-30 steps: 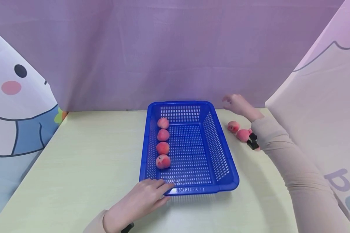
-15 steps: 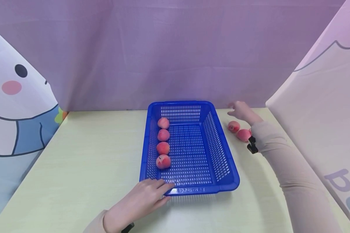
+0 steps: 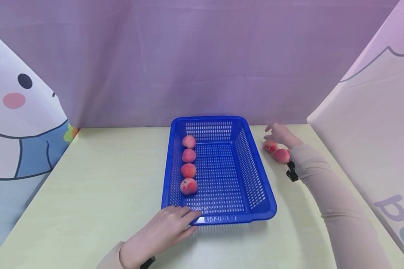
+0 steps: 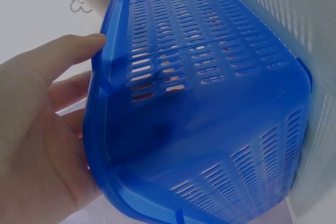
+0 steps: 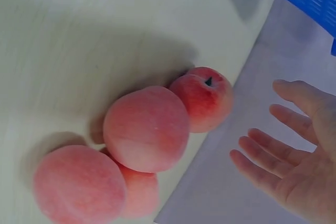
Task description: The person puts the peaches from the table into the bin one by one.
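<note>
A blue plastic basket with slotted walls stands in the middle of the table. My left hand grips its near left corner; in the left wrist view the thumb lies on the outer side of the rim, the other fingers behind it. Along the basket's left wall several peaches form a row. To the right of the basket, my right hand hovers over more peaches, its fingers spread and holding nothing. The right wrist view has several peaches clustered, apart from the fingertips.
The pale table runs back to a purple cloth. Printed cloths stand at the left and right sides. My right sleeve passes over the table's right part.
My right hand has come down and slightly to the right, from beside the basket's far right corner to above the loose peaches. The left hand and the basket have stayed still.
</note>
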`<state>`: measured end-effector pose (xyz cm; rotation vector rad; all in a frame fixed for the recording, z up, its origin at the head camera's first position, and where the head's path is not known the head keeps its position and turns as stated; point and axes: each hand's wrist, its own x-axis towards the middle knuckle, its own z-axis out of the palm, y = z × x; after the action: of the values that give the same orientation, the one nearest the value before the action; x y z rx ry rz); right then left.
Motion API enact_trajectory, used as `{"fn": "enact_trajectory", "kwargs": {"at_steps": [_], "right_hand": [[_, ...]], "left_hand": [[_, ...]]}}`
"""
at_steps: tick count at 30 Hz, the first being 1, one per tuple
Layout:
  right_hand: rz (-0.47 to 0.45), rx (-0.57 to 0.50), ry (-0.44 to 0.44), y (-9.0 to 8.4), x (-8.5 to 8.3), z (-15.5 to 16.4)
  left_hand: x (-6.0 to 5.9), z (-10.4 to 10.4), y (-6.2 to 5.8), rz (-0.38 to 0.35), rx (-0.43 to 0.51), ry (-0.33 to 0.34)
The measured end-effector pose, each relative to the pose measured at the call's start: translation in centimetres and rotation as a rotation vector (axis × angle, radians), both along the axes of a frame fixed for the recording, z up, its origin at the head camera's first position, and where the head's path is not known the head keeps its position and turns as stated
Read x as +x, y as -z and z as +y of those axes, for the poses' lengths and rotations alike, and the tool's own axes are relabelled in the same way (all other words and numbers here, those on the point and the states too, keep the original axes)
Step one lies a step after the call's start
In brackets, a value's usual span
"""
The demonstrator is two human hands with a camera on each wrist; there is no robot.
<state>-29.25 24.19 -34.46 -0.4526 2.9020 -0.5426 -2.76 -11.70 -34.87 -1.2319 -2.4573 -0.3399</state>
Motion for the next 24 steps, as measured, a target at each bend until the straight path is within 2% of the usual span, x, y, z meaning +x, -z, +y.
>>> {"fn": "enact_trajectory", "kwargs": {"at_steps": [10,18,24], "right_hand": [[-0.038,0.038,-0.004,1.3,0.2,0.3],[-0.054,0.004,-0.004,2.0,0.6,0.4],[-0.104,-0.047,0.010,2.8,0.7,0.4]], "left_hand": [[-0.1,0.0,0.1,-0.003,-0.009,-0.003],[-0.1,0.0,0.1,-0.020,-0.010,-0.002],[-0.1,0.0,0.1,-0.010,0.000,0.001]]}}
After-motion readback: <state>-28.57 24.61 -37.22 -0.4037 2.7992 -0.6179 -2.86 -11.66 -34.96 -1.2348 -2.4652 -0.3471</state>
